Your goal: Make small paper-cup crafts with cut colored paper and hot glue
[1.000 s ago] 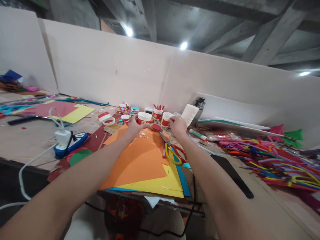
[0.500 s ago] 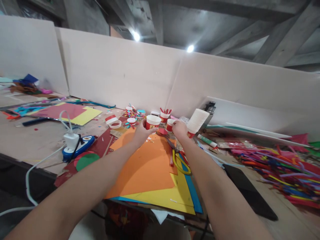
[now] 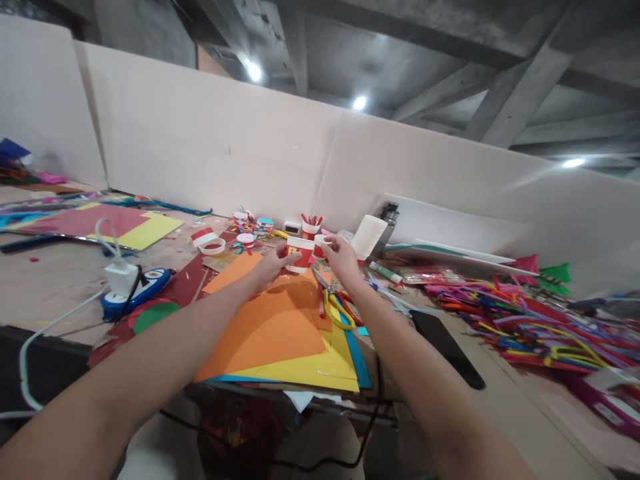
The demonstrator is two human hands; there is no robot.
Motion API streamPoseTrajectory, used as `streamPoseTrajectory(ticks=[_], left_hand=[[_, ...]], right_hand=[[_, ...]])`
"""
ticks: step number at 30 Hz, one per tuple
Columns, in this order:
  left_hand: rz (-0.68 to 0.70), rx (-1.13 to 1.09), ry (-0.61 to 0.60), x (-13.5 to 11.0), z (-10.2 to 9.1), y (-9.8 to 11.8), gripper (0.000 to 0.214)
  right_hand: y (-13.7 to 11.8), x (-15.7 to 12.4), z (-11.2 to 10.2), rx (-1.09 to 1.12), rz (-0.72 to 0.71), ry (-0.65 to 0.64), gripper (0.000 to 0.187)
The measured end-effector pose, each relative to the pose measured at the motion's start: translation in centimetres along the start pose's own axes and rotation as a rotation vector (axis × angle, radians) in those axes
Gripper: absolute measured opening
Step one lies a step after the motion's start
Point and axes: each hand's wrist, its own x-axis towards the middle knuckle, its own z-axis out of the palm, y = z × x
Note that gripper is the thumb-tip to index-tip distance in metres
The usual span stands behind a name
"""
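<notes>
My left hand (image 3: 271, 264) is wrapped round a red-and-white paper cup (image 3: 300, 254) held just above the orange paper sheet (image 3: 270, 323). My right hand (image 3: 341, 255) grips a smaller red-and-white paper cup (image 3: 320, 246) right beside it, the two cups almost touching. Both arms reach forward over a pile of orange, yellow (image 3: 320, 363) and blue sheets. Scissors with yellow and red handles (image 3: 336, 309) lie on the pile under my right wrist.
A stack of white cups (image 3: 368, 236) lies tilted behind my right hand. A cup of red sticks (image 3: 310, 228) stands at the back. Several coloured pipe cleaners (image 3: 540, 320) fill the right side. A black phone (image 3: 447, 339), a power strip with charger (image 3: 127, 287) and a white partition wall (image 3: 225, 153) surround the work area.
Both hands have lifted their cups off the table and brought them closer together over the orange sheet. The camera view has shifted slightly.
</notes>
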Motion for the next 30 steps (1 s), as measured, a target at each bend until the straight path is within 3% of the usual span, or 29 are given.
streamPoseTrajectory(ticks=[4, 6, 11, 17, 23, 30], left_hand=[[-0.048, 0.008, -0.077, -0.9, 0.7, 0.2, 0.06], [-0.06, 0.028, -0.114, -1.0, 0.7, 0.2, 0.06], [-0.04, 0.112, -0.218, -1.1, 0.4, 0.1, 0.061], [0.017, 0.29, -0.27, -1.0, 0.4, 0.1, 0.068], [0.079, 0.397, -0.118, -0.2, -0.3, -0.6, 0.085], [0.074, 0.353, -0.222, -0.8, 0.0, -0.2, 0.074]], right_hand=[[-0.2, -3.1, -0.5, 0.316, -0.082, 0.031, 0.032], [0.1, -4.2, -0.5, 0.374, -0.134, 0.042, 0.029], [1.1, -5.5, -0.6, 0.262, -0.255, 0.102, 0.022], [1.1, -6.3, -1.2, 0.159, -0.465, 0.07, 0.018], [0.8, -6.7, -0.8, 0.127, -0.528, 0.072, 0.017], [1.1, -6.6, -0.7, 0.104, -0.483, 0.082, 0.018]])
